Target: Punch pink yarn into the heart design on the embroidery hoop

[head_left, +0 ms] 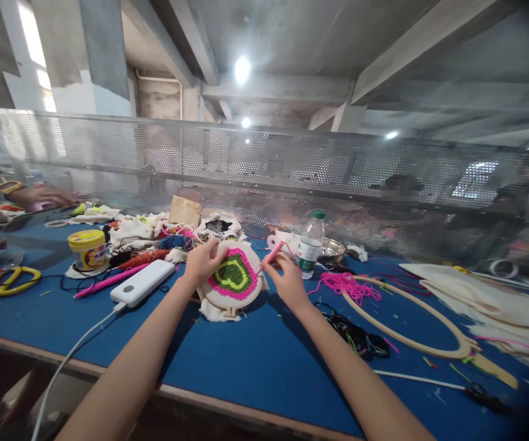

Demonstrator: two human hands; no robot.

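A small embroidery hoop (232, 277) is steadied on the blue table (264, 361) by the left hand (204, 260), fingers closed on its rim; a pink punch needle (272, 253) is pinched in the right hand (288, 283) at its edge; the green-and-pink heart looks largely filled, the cloth border still bare.

Bright, even light from ceiling lamps (243, 69) and a window (32, 37) upper left, both blown out. Soft arm shadows on the desk (255, 361). Wide-angle bending, blur and darkening toward edges.
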